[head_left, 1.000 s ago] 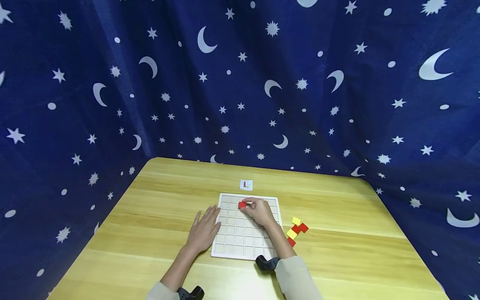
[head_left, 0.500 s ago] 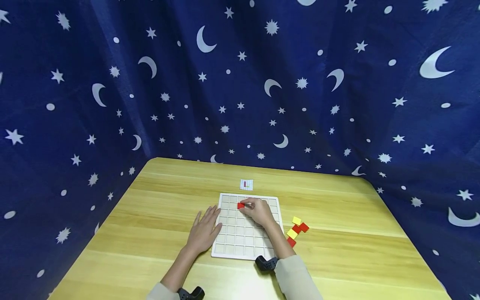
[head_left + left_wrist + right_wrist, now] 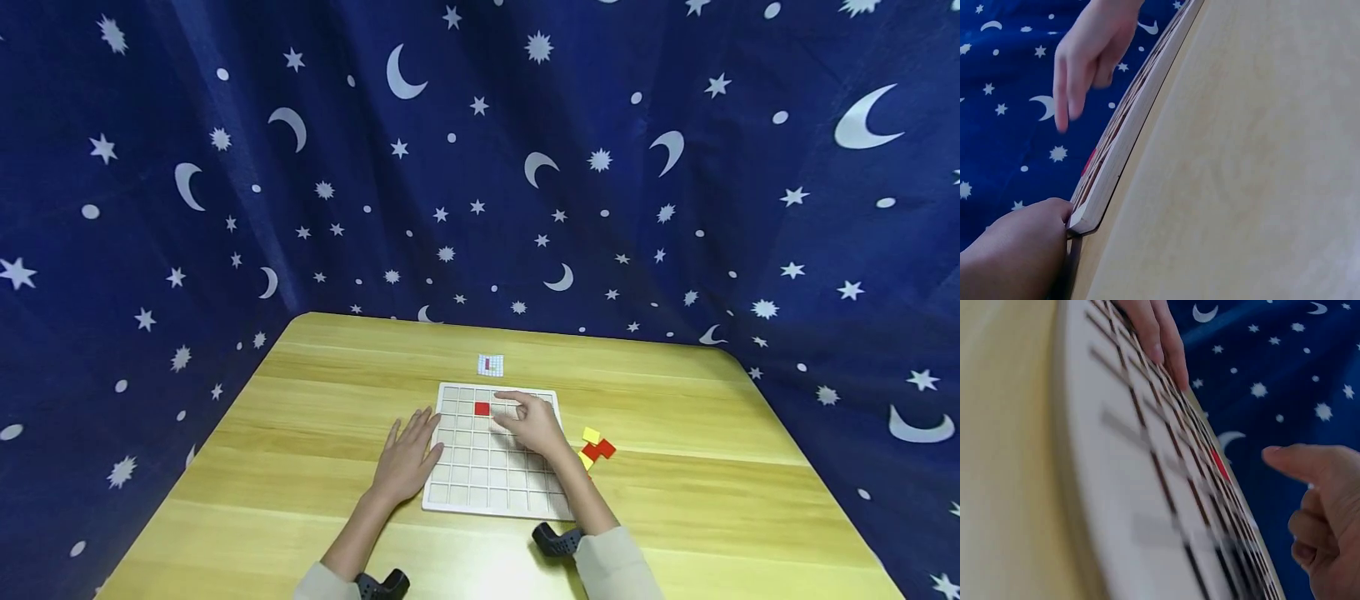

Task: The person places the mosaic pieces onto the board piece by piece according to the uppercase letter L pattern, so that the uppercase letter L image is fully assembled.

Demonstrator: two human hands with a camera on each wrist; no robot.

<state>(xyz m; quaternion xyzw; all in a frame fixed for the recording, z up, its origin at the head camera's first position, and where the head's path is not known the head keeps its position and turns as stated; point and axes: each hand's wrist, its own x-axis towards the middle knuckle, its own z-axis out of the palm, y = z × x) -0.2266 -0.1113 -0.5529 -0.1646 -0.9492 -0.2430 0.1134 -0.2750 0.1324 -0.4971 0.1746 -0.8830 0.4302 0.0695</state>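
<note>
A white grid board (image 3: 480, 492) lies on the wooden table (image 3: 675, 517). One red square tile (image 3: 482, 408) sits in a cell near the board's far edge, also seen as a red sliver (image 3: 1219, 464) in the right wrist view. My right hand (image 3: 529, 419) hovers over the board just right of that tile, fingers relaxed, holding nothing. My left hand (image 3: 408, 457) lies flat with straight fingers against the board's left edge (image 3: 1110, 169). A small pile of red and yellow tiles (image 3: 596, 446) lies right of the board.
A small pattern card (image 3: 491, 364) lies on the table beyond the board. A blue curtain with stars and moons (image 3: 480, 167) surrounds the table on the far, left and right sides. Bare wood shows left and right of the board.
My right hand has let go of the red tile, which now sits in its cell, and has drawn back to the right. The left hand has stayed in place.
</note>
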